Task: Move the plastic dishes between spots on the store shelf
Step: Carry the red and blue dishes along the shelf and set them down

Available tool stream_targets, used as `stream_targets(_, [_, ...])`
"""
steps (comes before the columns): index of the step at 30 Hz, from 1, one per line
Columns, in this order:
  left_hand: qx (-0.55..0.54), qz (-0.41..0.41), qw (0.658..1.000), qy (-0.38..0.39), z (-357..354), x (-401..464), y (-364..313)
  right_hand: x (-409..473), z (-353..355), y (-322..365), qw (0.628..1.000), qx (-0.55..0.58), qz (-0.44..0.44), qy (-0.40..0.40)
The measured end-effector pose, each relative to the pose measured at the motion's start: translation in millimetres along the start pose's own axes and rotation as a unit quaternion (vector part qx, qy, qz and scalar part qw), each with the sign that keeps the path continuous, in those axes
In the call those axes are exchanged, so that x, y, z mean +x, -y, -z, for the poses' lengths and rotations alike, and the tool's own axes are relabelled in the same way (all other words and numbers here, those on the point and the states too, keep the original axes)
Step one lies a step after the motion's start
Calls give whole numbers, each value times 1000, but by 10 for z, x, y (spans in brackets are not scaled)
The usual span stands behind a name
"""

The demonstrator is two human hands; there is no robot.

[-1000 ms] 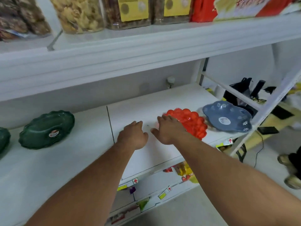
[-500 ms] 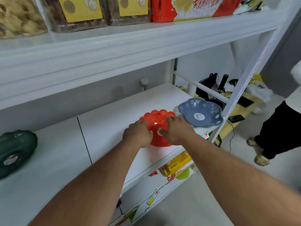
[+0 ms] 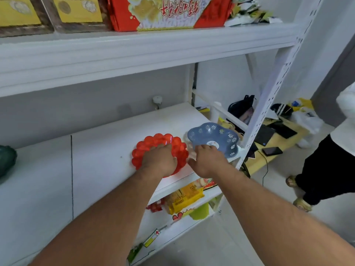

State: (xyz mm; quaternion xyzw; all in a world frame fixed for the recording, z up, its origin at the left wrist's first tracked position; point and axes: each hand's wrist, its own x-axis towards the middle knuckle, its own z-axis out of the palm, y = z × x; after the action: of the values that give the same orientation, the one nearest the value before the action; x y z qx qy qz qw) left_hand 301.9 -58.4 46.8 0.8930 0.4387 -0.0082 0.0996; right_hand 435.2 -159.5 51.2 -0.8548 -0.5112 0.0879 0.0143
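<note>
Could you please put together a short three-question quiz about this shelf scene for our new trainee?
1. True or false: the left hand lies on the red dish.
2. Which dish does the right hand reach? A) green B) blue C) red
3. Fill in: the blue dish carries a white ____ pattern.

Key: 1 true; 2 B; 3 flower.

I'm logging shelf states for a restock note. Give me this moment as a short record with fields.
red dish: on the white shelf, near its front edge
blue dish: right of the red one, at the shelf's right end
left hand: flat on the red dish
right hand: open, reaching onto the blue dish's near edge
green dish: far left, partly out of view
</note>
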Motion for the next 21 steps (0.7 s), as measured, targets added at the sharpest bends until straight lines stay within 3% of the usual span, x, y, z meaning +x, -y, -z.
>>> stream_targets(10, [-11,73,997,11,-261,-386,-769,-146,-74,-813,998,-12,62,29])
stream_targets(21, [-17,86,996,-1,-361,-370,-745,-111,-182,-928,998,5,57,28])
